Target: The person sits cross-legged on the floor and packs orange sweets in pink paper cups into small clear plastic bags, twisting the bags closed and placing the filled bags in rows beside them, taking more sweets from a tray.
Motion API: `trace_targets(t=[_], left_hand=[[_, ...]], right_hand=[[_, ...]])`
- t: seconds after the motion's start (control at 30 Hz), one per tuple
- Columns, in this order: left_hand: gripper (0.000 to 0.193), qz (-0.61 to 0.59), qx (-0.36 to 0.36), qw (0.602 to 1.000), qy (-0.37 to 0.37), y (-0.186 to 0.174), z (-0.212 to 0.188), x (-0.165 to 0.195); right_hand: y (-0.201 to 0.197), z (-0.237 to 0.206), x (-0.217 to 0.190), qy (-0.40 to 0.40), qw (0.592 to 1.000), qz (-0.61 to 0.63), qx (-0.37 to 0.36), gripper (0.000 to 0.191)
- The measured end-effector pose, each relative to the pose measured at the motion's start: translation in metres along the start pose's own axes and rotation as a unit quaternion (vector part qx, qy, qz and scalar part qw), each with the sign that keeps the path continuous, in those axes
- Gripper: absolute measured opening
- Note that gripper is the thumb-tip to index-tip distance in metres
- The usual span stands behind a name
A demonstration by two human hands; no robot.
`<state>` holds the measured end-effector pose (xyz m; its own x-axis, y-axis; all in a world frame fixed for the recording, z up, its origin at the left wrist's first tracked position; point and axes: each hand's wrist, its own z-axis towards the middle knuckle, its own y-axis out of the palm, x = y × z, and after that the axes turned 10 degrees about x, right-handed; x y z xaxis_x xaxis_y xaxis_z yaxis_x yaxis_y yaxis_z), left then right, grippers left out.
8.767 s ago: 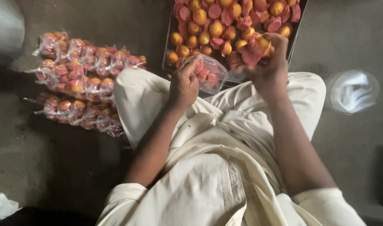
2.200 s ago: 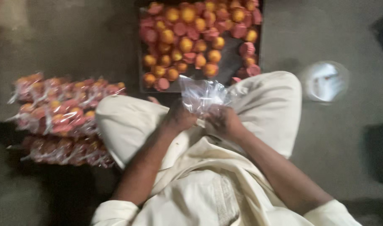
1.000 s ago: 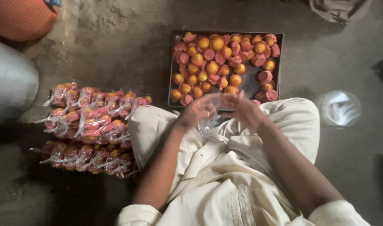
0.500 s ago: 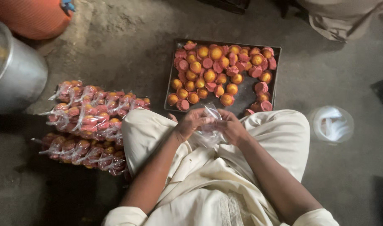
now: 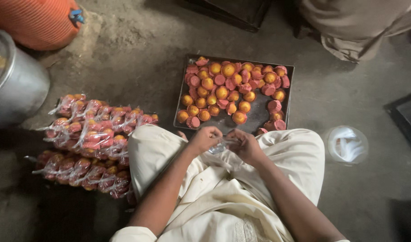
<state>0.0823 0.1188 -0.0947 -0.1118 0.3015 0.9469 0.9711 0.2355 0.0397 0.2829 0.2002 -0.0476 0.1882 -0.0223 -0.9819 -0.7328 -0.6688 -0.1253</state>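
My left hand point(image 5: 204, 138) and my right hand point(image 5: 245, 144) meet over my lap, both pinching a small clear plastic bag point(image 5: 220, 146) stretched between them. Just beyond my knees lies a dark metal tray point(image 5: 258, 118) holding several small orange cakes in red paper cups point(image 5: 221, 92). The near right part of the tray is bare. On the floor to my left lie several filled clear bags of the same cakes point(image 5: 93, 134), stacked in two rows.
A metal pot point(image 5: 15, 83) and an orange drum point(image 5: 39, 20) stand at the far left. A round bundle of clear bags point(image 5: 347, 144) rests on the floor to my right. Another person's cloth-covered legs point(image 5: 362, 27) are at the top right.
The camera view has pulled back and tilted, showing more floor. My hands drew closer together over my lap, and the bag between them looks more bunched up than before.
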Motion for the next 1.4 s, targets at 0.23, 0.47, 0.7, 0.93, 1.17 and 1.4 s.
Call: trace_targets(t=[0.23, 0.47, 0.7, 0.93, 1.17, 1.4], left_hand=[[0.036, -0.009, 0.081, 0.992, 0.094, -0.016, -0.008, 0.023], [0.036, 0.213, 0.229, 0.931, 0.189, -0.023, -0.03, 0.041], [0.021, 0.286, 0.257, 0.913, 0.138, -0.034, -0.024, 0.042], [0.035, 0.098, 0.223, 0.95, 0.196, -0.034, -0.017, 0.035], [0.045, -0.025, 0.055, 0.997, 0.056, -0.002, -0.028, 0.007], [0.035, 0.228, 0.345, 0.865, 0.284, -0.02, -0.015, 0.021]], right_hand=[[-0.004, -0.003, -0.017, -0.01, 0.995, -0.093, 0.029, 0.044], [0.008, -0.005, -0.03, -0.221, 0.888, -0.358, 0.183, 0.049], [0.025, -0.017, -0.058, -0.148, 0.929, -0.288, 0.179, 0.047], [0.026, -0.011, -0.017, 0.005, 0.991, -0.089, 0.104, 0.033], [0.042, -0.017, 0.028, 0.151, 0.973, 0.168, -0.052, 0.007], [0.006, 0.005, 0.037, -0.088, 0.982, 0.056, 0.156, 0.018]])
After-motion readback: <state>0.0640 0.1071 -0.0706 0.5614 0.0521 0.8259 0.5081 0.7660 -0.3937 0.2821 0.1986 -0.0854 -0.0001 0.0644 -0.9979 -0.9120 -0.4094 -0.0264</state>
